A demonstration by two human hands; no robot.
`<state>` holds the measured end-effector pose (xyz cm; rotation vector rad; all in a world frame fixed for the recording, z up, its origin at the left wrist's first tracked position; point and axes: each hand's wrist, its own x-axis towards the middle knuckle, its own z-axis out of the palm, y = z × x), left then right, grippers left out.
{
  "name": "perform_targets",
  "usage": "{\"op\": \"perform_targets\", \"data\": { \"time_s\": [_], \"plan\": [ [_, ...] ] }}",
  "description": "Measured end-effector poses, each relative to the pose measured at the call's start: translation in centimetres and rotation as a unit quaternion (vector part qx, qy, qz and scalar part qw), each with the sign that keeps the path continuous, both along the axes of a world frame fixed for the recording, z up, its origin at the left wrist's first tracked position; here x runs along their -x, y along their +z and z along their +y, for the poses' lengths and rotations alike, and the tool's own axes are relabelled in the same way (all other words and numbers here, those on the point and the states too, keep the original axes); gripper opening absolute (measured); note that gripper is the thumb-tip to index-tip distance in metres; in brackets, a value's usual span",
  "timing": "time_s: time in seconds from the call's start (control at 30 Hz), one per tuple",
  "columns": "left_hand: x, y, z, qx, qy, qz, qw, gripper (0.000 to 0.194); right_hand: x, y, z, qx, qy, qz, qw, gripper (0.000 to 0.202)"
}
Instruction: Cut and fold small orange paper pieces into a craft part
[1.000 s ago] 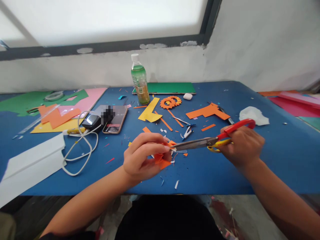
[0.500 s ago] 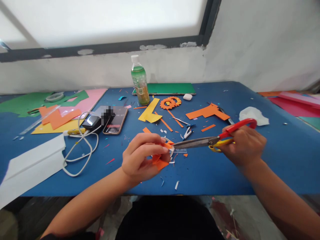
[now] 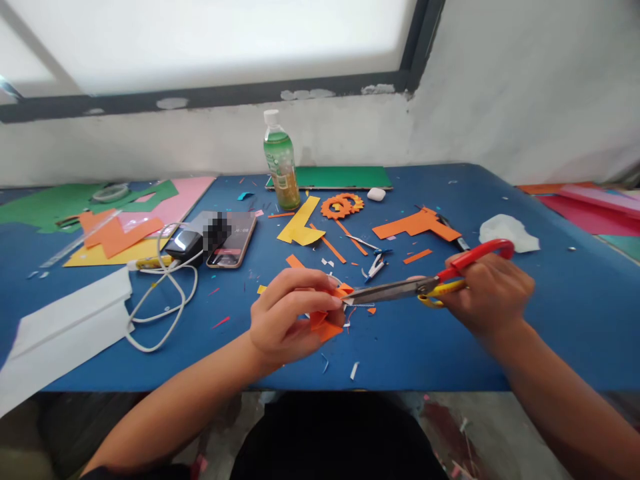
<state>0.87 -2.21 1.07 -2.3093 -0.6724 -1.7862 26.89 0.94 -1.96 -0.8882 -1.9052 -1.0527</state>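
My left hand (image 3: pixel 293 317) pinches a folded piece of orange paper (image 3: pixel 326 327) above the front middle of the table. Closed around the red and yellow handles of the scissors (image 3: pixel 390 291) is my right hand (image 3: pixel 487 290). The scissor tips point left and meet the paper at my left fingertips, which partly hide it. Beyond my hands lie orange and yellow toothed paper rings (image 3: pixel 342 206), a bent yellow paper piece (image 3: pixel 303 227) and an orange paper offcut (image 3: pixel 417 223).
A drink bottle (image 3: pixel 281 163) stands near the wall by a green board (image 3: pixel 343 177). To the left are a phone (image 3: pixel 233 250), a white cable (image 3: pixel 173 323), white paper (image 3: pixel 65 333) and coloured sheets (image 3: pixel 45 207). Crumpled tissue (image 3: pixel 509 233) sits at right; small scraps are scattered about.
My left hand and the orange paper have shifted slightly to the right. The scissor blades now reach the paper closer to my left fingertips. My right hand has barely moved.
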Motion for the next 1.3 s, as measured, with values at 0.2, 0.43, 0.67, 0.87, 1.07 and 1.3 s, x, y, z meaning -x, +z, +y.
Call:
{"op": "perform_targets", "data": {
  "time_s": [0.2, 0.43, 0.67, 0.87, 1.07, 1.3],
  "plan": [
    [0.02, 0.12, -0.02, -0.002, 0.003, 0.002, 1.0, 0.012, -0.03, -0.02, -0.01, -0.001, 0.0, 0.003, 1.0, 0.031],
    [-0.01, 0.1, -0.02, -0.001, 0.012, 0.003, 1.0, 0.012, 0.14, 0.33, 0.06, -0.018, 0.015, 0.008, 1.0, 0.035],
    [0.02, 0.02, 0.03, 0.018, -0.013, -0.007, 1.0, 0.019, 0.13, 0.4, 0.01, -0.014, 0.011, 0.014, 1.0, 0.038],
    [0.08, 0.01, 0.1, 0.026, -0.037, -0.012, 0.999, 0.024, -0.12, 0.23, 0.12, -0.01, 0.028, 0.012, 0.999, 0.034],
    [0.01, -0.16, 0.12, 0.024, -0.035, -0.013, 0.999, 0.025, -0.21, 0.37, 0.11, -0.017, 0.042, 0.013, 0.999, 0.031],
    [-0.03, -0.16, 0.12, 0.02, -0.03, -0.02, 0.999, 0.024, -0.25, 0.27, 0.22, -0.053, 0.011, 0.012, 0.998, 0.03]
  ]
}}
